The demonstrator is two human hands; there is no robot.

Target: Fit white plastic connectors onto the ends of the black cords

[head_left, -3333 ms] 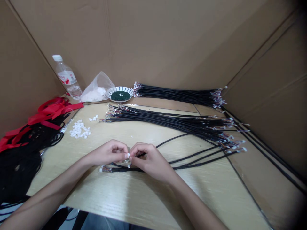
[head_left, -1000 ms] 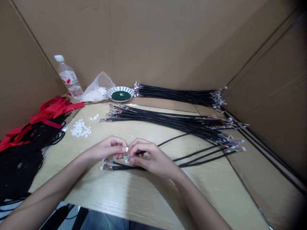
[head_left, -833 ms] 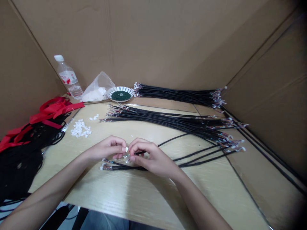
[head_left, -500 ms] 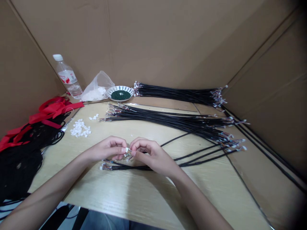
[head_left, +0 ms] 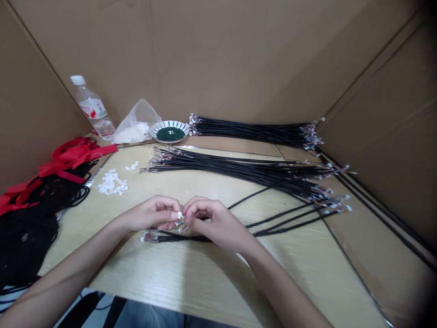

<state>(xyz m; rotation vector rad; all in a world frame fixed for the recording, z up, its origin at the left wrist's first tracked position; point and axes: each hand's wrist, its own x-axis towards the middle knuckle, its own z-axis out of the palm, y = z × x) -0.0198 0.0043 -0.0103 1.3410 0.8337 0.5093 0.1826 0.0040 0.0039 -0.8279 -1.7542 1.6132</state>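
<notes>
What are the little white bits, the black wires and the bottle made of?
The white bits look like hard plastic: small, matte, blocky pieces with crisp edges. The black wires seem plastic-coated, smooth with a soft sheen; their ends glint a little, maybe metal, but they're too small to tell. The bottle looks like thin, clear, shiny plastic, since you can see through it.

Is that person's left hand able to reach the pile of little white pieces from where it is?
Probably yes. The left hand is pinching a small white connector, but only the wooden tabletop lies between it and the pile of white connectors, so the way looks free.
</notes>
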